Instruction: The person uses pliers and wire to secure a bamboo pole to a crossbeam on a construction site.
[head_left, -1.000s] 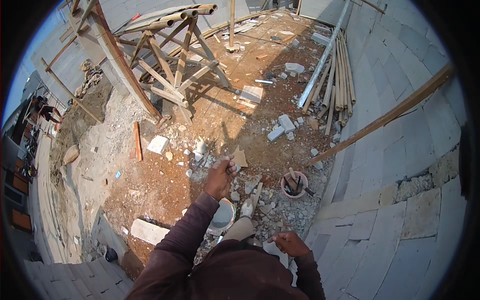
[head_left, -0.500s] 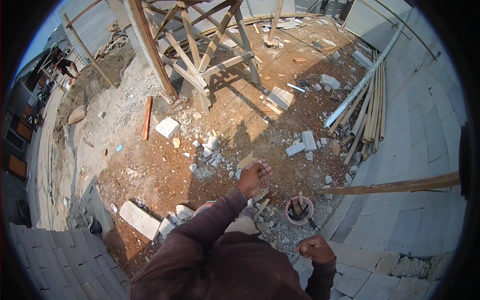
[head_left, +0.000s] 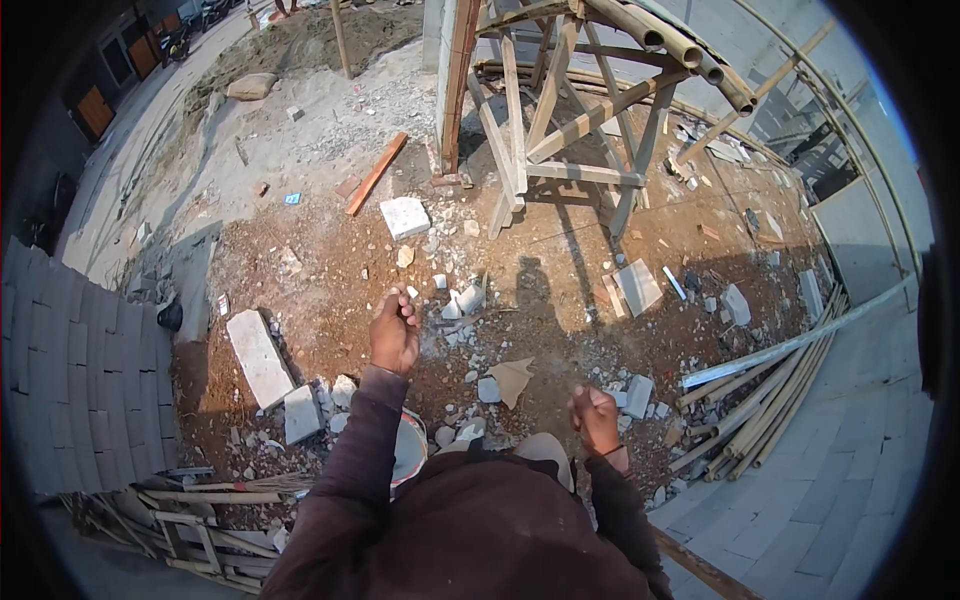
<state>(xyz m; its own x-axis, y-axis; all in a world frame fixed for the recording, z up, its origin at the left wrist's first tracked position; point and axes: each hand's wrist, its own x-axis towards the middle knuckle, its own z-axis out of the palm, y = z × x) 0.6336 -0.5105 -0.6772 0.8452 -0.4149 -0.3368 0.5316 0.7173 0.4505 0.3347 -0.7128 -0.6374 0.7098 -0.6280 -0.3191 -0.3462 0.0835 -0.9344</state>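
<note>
Tan cardboard (head_left: 512,381), partly covered earlier, now clears the left hand (head_left: 396,335).

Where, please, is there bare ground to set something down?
Brown earth lies mostly bare between the jagged tan sheet, pale square board and right hand. A pebbly patch shows between the left hand and long white block. Pale rubble crowds the round, white-rimmed bucket; long bamboo poles crowd the right.

1. Building site for sure, outdoors and sunny.
2. Bare block walls (head_left: 85,360) either side, plus dirt (head_left: 320,300) littered with broken blocks (head_left: 404,217).
3. Rough timber trestle (head_left: 590,174), bunched bamboo poles (head_left: 775,415), sandy heap (head_left: 290,62).
</note>
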